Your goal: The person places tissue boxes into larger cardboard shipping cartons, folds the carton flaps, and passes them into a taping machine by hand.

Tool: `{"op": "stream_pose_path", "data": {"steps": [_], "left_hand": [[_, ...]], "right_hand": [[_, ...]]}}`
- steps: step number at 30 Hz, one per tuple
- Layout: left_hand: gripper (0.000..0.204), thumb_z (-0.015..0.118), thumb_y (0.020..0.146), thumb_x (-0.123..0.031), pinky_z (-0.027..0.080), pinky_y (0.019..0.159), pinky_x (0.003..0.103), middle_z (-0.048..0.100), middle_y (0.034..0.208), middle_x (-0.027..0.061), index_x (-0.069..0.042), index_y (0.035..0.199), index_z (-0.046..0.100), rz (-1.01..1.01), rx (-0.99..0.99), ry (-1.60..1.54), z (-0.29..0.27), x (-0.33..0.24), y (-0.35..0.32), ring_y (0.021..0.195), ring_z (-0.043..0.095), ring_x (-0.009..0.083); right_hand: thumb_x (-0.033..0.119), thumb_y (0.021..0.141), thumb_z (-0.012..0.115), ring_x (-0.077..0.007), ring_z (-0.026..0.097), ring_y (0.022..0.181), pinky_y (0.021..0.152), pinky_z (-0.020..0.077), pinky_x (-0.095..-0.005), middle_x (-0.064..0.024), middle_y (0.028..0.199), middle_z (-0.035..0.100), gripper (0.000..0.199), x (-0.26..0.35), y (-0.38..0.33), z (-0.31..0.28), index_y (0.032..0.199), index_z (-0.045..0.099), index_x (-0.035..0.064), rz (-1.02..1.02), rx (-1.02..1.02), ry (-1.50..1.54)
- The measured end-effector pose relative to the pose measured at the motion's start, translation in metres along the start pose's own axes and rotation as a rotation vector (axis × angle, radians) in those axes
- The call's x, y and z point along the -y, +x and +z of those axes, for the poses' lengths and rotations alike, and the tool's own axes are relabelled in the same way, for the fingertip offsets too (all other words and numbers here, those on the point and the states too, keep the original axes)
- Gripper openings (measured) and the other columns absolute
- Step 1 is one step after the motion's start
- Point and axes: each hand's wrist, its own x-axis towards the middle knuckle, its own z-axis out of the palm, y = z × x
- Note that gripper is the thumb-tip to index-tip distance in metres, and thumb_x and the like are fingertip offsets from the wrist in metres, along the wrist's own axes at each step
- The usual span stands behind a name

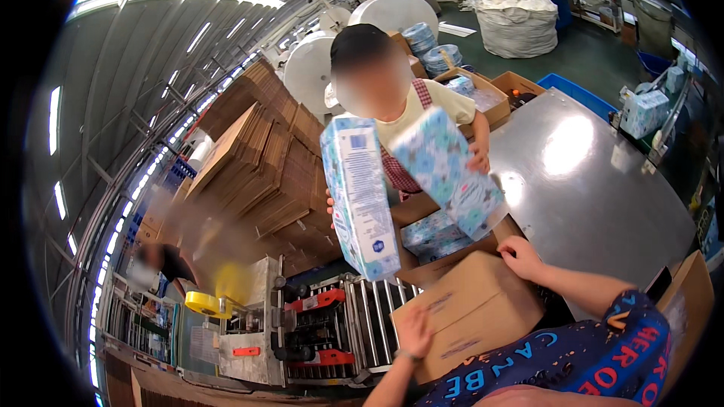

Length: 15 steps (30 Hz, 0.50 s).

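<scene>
A closed brown cardboard box point(467, 309) stands in front of me on the roller conveyor point(381, 324). My left hand point(415, 332), slightly smeared, lies on the box's left side with its fingers stretched. At the far right corner my right hand point(520, 258) has its fingers curled in; whether they pinch the box's edge or a flap behind it is hidden. Just beyond is an open cardboard box point(411, 211) with a blue patterned pack point(437, 235) inside. Over it a person opposite holds two more packs, a left one point(358, 196) and a tilted right one point(449, 169).
Right of the boxes extends a shiny metal table point(603, 173). Stacked flat cardboard point(256, 166) rises at the left. Beside the conveyor sits a taping machine with a yellow tape roll point(207, 304) and red parts point(317, 300). A blue tray point(577, 96) borders the table's far edge.
</scene>
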Motion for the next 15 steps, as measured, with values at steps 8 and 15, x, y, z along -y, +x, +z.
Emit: {"op": "stream_pose_path", "data": {"steps": [8,15], "left_hand": [[0.097,0.029,0.085,-0.087,0.042,0.104,0.062,0.048,0.151,0.0072,-0.017,0.152,0.040,-0.938,0.082,-1.661,-0.041,0.147,-0.134,0.134,0.049,0.0362],[0.087,0.043,0.089,-0.078,0.046,0.103,0.051,0.053,0.141,0.0096,-0.010,0.142,0.051,-1.260,0.221,-1.353,0.131,0.149,-0.042,0.130,0.050,0.0279]], "right_hand": [[0.019,0.092,0.067,-0.0268,0.057,0.124,0.105,0.0443,-0.0371,-0.0167,0.133,0.060,0.052,-0.096,-0.069,0.122,0.137,0.051,-0.0013,0.739,0.498,0.469],[0.029,0.097,0.061,-0.0349,0.063,0.115,0.100,0.0478,-0.0406,-0.0189,0.126,0.064,0.058,0.120,-0.063,0.101,0.141,0.041,-0.0027,0.206,0.753,0.035]]}}
